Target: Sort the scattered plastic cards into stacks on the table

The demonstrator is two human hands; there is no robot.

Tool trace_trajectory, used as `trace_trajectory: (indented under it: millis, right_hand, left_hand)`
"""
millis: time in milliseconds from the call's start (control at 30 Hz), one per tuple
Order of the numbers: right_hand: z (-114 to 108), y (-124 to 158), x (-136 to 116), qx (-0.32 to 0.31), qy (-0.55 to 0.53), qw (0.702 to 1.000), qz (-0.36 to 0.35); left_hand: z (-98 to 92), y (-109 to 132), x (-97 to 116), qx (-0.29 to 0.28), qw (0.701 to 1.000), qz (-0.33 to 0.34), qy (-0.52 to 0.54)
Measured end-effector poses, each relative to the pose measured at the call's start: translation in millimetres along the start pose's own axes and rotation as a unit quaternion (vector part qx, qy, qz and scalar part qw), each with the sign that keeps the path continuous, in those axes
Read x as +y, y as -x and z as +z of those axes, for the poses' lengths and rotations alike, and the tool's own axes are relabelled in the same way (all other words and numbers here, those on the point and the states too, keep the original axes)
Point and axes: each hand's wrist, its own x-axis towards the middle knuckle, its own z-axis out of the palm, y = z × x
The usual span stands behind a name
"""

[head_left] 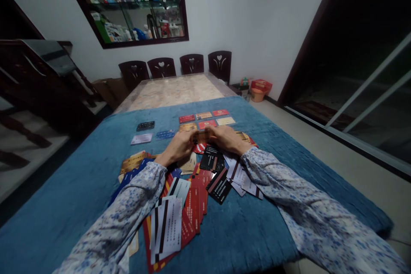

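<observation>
Between my two hands is a gold-brown card (202, 137), held low over the blue cloth. My left hand (180, 146) pinches its left end, and my right hand (226, 138) has its fingers closed at the right end. Beneath and in front of my hands lies a loose heap of cards: black cards (219, 185), red cards (194, 205), white striped cards (167, 227) and lilac cards (238, 171). Gold cards (134, 162) and blue cards lie beside my left wrist. Just beyond my hands, red and gold cards (204, 115) are set out in rows.
A blue cloth (96, 162) covers the near part of the long table. A black card (145, 126), a lilac card (141, 138) and a blue card (165, 134) lie to the left. Dark chairs (192, 64) line the far end, near an orange bucket (257, 94).
</observation>
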Motion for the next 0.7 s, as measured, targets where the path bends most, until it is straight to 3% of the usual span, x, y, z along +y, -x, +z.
trace_trajectory:
  millis: [367,700]
  right_hand:
    - [13,-5,5,0.032,-0.027,0.999,-0.031]
    - [15,-9,7,0.067,-0.015,0.995,-0.068]
  left_hand:
    - [10.7,0,-4,-0.010,0.999,-0.034,-0.001]
    - [3.8,-1,-1,-0.001,0.999,-0.041,0.009]
